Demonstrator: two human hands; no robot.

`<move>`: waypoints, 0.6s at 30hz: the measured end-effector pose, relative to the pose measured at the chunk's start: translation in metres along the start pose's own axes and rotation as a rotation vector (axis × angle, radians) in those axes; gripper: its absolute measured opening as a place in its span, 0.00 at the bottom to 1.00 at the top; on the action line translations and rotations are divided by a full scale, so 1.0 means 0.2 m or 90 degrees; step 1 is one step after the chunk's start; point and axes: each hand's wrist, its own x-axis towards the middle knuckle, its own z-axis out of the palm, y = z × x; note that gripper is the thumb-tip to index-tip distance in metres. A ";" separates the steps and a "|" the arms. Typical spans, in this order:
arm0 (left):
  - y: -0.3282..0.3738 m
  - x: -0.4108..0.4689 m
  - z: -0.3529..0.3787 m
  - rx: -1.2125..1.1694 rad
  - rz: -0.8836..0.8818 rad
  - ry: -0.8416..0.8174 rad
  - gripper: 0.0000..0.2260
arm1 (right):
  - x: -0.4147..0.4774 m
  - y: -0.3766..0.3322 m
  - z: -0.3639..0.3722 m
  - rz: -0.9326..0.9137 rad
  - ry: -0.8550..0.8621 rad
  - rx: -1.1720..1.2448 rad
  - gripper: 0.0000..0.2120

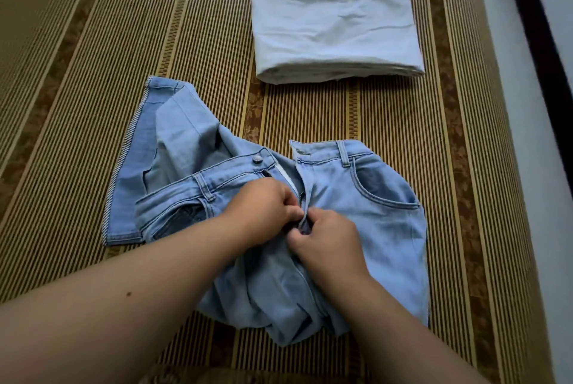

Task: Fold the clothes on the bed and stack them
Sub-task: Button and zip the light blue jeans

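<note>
Observation, bedside. The light blue denim jeans [372, 228] lie front side up on the brown striped woven bamboo mat [93, 73] that covers the bed, waistband towards the far side, fly open. The round metal button [257, 160] on the left half of the waistband is undone. One leg is doubled back and lies out to the left, its inner seam showing. The rest of the legs are bunched in a heap near the person.

Both bare hands meet at the open fly. The left hand [263, 206] has its fingers curled in tight, pinching the left edge of the fly just beside the zip [300, 196]. The right hand [325, 237] is likewise curled, thumb and fingers pinching a small fold of denim at the base of the fly. The two hands touch each other there. Whether either holds the zip pull itself, I cannot tell.

A pale blue folded cloth garment [335, 20] lies flat on the mat beyond the jeans, apart from them, its layered edge facing the person.
</note>
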 end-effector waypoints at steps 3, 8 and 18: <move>0.04 0.00 -0.02 0.050 0.018 -0.028 0.09 | 0.00 0.02 -0.01 0.031 -0.021 0.040 0.09; 0.13 0.01 0.00 0.177 0.036 0.064 0.08 | -0.01 0.05 -0.03 0.078 0.012 0.145 0.03; 0.08 -0.01 0.01 0.114 0.110 0.221 0.07 | -0.07 0.02 -0.06 0.131 0.097 0.253 0.03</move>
